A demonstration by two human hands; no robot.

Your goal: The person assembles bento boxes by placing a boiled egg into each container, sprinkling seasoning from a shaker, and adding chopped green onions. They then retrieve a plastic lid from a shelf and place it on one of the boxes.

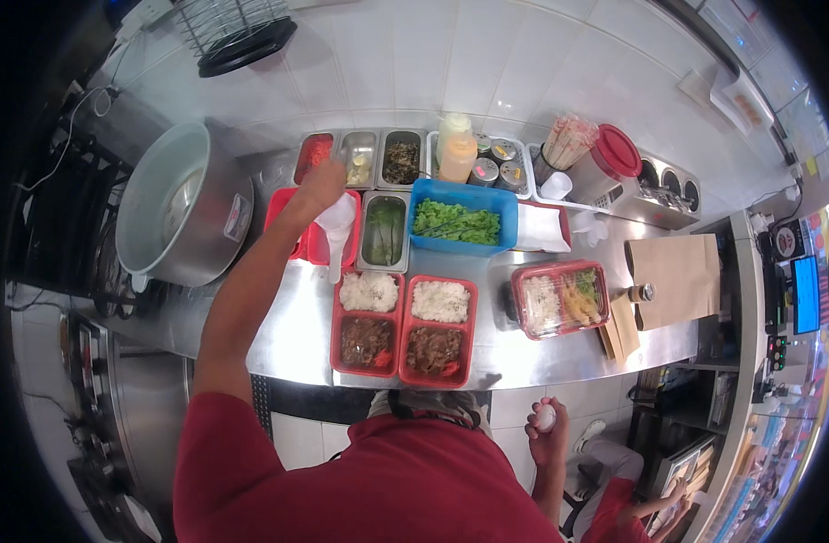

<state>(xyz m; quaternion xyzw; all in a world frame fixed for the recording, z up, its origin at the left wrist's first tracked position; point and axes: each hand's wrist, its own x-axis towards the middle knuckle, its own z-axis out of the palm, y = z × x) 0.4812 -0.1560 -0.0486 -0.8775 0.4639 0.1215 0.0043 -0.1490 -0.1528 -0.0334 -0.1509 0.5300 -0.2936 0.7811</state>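
My left hand (325,183) reaches over the counter to the front edge of a steel pan of red shredded topping (315,152), beside a pan with a few pale pieces (359,167). Its fingers look closed; what they hold, if anything, is hidden. Just below it a white rice paddle (337,237) rests across a red tray (317,246). Down by my side, my right hand (550,434) is closed around a small white egg-like thing (545,417). Between my arms stand two red two-part meal boxes, a left one (366,346) and a right one (437,348), with rice, meat and red topping.
A large steel pot (224,226) stands left. Behind the boxes are a blue bin of lettuce (464,237), squeeze bottles (456,156) and steel pans. Rightward sit a clear-lidded meal box (561,299) and brown paper bags (672,271). Another person (618,507) is at lower right.
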